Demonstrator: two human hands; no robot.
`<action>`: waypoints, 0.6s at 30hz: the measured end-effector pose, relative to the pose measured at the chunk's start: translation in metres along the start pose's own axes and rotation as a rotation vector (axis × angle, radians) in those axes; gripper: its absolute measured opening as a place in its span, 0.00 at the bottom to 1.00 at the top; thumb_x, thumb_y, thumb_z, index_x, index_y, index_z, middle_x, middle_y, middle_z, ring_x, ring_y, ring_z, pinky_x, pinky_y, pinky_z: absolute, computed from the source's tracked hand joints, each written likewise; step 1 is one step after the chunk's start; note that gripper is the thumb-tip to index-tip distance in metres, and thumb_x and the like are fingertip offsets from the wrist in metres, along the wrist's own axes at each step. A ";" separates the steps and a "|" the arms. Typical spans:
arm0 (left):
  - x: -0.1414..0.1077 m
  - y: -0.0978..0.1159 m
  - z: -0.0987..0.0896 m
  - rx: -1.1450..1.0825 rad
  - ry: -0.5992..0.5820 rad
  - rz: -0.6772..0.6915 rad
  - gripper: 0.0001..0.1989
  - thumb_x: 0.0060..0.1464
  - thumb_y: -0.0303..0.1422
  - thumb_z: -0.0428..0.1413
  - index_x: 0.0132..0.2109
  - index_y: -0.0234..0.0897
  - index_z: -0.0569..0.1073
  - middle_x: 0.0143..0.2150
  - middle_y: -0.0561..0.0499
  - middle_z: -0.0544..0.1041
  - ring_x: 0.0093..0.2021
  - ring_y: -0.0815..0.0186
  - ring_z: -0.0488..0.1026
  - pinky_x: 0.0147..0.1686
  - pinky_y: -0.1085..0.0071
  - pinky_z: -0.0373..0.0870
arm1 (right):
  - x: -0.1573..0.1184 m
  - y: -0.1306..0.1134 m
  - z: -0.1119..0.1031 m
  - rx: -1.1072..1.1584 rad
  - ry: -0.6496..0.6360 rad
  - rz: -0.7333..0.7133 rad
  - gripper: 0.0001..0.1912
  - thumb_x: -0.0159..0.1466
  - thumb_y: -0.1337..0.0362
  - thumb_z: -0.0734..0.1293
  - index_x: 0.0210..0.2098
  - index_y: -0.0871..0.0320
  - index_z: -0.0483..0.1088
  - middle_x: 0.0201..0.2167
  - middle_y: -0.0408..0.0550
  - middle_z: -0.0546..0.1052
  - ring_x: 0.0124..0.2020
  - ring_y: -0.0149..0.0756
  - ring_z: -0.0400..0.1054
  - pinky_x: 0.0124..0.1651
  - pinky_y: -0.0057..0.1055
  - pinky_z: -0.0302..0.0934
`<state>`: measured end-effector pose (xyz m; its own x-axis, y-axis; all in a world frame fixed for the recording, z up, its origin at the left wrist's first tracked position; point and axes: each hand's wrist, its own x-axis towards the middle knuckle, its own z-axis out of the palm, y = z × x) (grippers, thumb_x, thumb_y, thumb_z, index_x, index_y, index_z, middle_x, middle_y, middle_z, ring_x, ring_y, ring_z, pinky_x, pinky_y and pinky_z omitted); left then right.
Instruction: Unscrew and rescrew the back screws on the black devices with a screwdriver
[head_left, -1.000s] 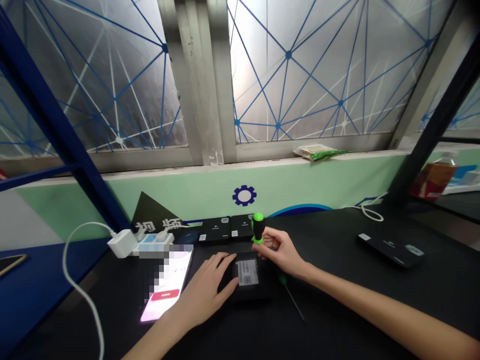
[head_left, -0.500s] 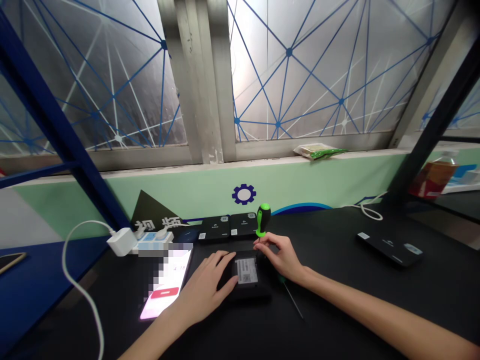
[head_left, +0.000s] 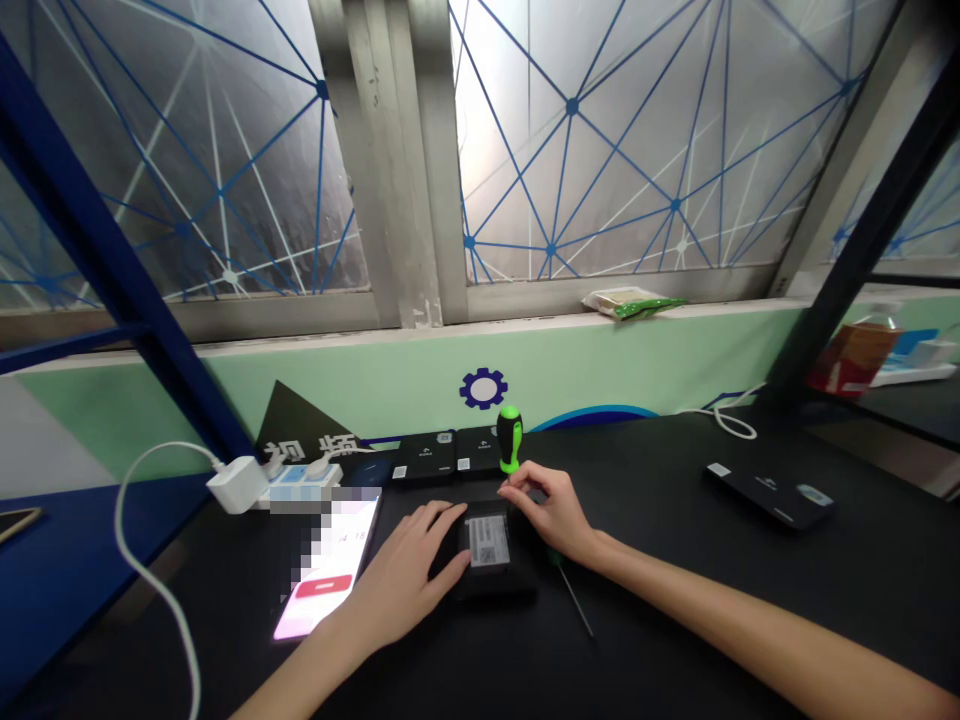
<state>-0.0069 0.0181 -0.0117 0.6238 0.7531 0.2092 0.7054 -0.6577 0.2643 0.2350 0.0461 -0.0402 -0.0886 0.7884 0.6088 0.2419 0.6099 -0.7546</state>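
Labelled box [head_left: 491,556] lies between phone [head_left: 330,565] and loose screwdriver [head_left: 575,600], two boxes [head_left: 424,460] behind.

My left hand [head_left: 424,560] rests on the labelled unit [head_left: 489,542]. My right hand [head_left: 555,512] pinches the near-upright screwdriver [head_left: 510,438] below its handle. 2 black boxes [head_left: 424,458] lie behind.

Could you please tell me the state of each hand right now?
Left hand: open, resting on the labelled black box.
Right hand: closed, pinching the green-and-black screwdriver.
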 end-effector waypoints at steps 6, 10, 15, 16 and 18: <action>0.000 -0.001 0.001 -0.016 -0.022 -0.012 0.23 0.68 0.42 0.47 0.67 0.47 0.59 0.62 0.45 0.66 0.62 0.52 0.64 0.58 0.52 0.64 | -0.001 -0.003 -0.006 0.043 -0.073 -0.010 0.09 0.66 0.58 0.67 0.37 0.57 0.73 0.31 0.49 0.79 0.29 0.38 0.73 0.36 0.34 0.68; 0.000 -0.001 0.000 -0.026 -0.036 -0.027 0.23 0.68 0.42 0.47 0.67 0.47 0.59 0.62 0.45 0.66 0.61 0.53 0.65 0.58 0.52 0.64 | -0.003 -0.002 -0.008 0.051 -0.131 -0.038 0.08 0.68 0.60 0.65 0.42 0.57 0.73 0.31 0.49 0.80 0.32 0.39 0.76 0.40 0.35 0.69; 0.000 -0.001 0.000 -0.025 -0.015 -0.006 0.23 0.68 0.42 0.47 0.67 0.47 0.59 0.62 0.45 0.66 0.60 0.53 0.66 0.57 0.53 0.65 | -0.004 0.002 -0.007 -0.002 -0.104 -0.032 0.06 0.67 0.62 0.66 0.38 0.57 0.73 0.30 0.48 0.80 0.30 0.39 0.76 0.38 0.34 0.69; 0.000 -0.001 0.000 -0.024 -0.014 -0.006 0.23 0.68 0.42 0.47 0.67 0.47 0.59 0.62 0.45 0.66 0.60 0.53 0.66 0.57 0.54 0.65 | -0.004 0.002 -0.007 -0.008 -0.089 -0.030 0.06 0.67 0.62 0.66 0.37 0.56 0.73 0.30 0.48 0.80 0.30 0.38 0.75 0.37 0.34 0.69; 0.000 -0.001 0.000 -0.021 -0.019 -0.013 0.23 0.68 0.42 0.47 0.67 0.47 0.59 0.62 0.45 0.66 0.60 0.53 0.66 0.57 0.54 0.65 | -0.003 0.003 -0.006 -0.011 -0.067 -0.022 0.05 0.65 0.61 0.68 0.35 0.56 0.73 0.30 0.48 0.80 0.29 0.38 0.75 0.35 0.33 0.69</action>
<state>-0.0076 0.0186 -0.0125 0.6211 0.7609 0.1878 0.7063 -0.6473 0.2867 0.2414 0.0448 -0.0432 -0.1580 0.7788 0.6070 0.2501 0.6263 -0.7384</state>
